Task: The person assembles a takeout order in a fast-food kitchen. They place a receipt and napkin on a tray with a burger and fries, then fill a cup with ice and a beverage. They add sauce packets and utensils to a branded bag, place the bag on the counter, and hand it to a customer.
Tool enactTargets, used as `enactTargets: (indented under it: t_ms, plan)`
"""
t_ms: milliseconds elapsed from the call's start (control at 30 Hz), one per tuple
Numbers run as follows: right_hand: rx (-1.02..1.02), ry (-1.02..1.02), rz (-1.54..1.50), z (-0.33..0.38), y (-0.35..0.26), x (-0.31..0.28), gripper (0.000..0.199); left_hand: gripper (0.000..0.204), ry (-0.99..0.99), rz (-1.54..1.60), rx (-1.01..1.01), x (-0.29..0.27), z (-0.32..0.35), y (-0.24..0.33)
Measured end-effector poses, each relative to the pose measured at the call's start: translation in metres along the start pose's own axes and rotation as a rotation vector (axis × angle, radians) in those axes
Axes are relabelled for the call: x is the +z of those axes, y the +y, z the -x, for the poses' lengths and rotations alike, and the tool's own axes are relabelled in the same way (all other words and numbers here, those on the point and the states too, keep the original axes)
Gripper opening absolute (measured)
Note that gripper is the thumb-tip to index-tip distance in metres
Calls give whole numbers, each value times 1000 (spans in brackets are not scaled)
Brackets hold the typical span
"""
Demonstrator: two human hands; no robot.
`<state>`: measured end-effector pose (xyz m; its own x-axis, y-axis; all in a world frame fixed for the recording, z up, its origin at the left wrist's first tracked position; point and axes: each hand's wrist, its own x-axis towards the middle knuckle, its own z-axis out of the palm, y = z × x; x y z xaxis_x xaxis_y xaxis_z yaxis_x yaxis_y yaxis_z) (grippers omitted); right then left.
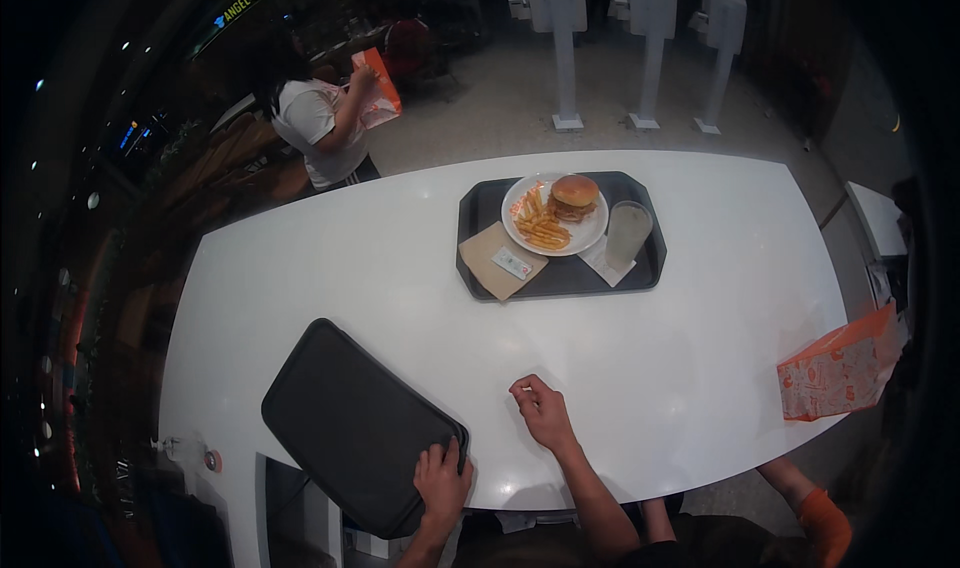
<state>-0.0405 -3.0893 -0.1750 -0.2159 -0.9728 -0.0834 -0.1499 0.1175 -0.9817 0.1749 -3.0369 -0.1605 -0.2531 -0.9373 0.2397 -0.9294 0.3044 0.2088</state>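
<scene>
My left hand (443, 481) grips the near right edge of a dark empty tray (350, 408), its fingers bent over the rim. A doubled edge suggests another tray lies beneath it; the stack sticks out past the counter's near edge. My right hand (543, 415) hovers over the white counter to the right, fingers curled in, with nothing visible in them. Farther off sits a second dark tray (560, 286). It bears a plate (585, 244) with a burger (574, 198) and fries (540, 226), a cup of pale drink (628, 233), a brown napkin (485, 258) and a small white packet (511, 262).
The white counter (330, 278) curves around me. An orange and white paper bag (835, 373) is at its right edge, near a co-worker's orange sleeve (824, 528). Beyond the counter, a person (320, 128) holds another orange bag (378, 88). Several white kiosks (565, 58) stand behind.
</scene>
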Motion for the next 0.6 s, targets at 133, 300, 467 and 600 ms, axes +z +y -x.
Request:
enactTargets:
  t_ms: [133, 300, 467, 600]
  plan:
    - [-75, -29, -105, -19, -3, 23, 21, 43, -100, 188, -39, -8, 26, 41]
    - [-174, -50, -355, 5, -30, 40, 24, 40, -144, 1147, -370, -30, 75, 26]
    - [-300, -495, -269, 108, -69, 75, 55, 53, -99, 2009, -781, -60, 123, -17]
    - [-553, -868, 78, 204, -69, 156, 71, 64, 197, 2518, -420, -75, 165, -42]
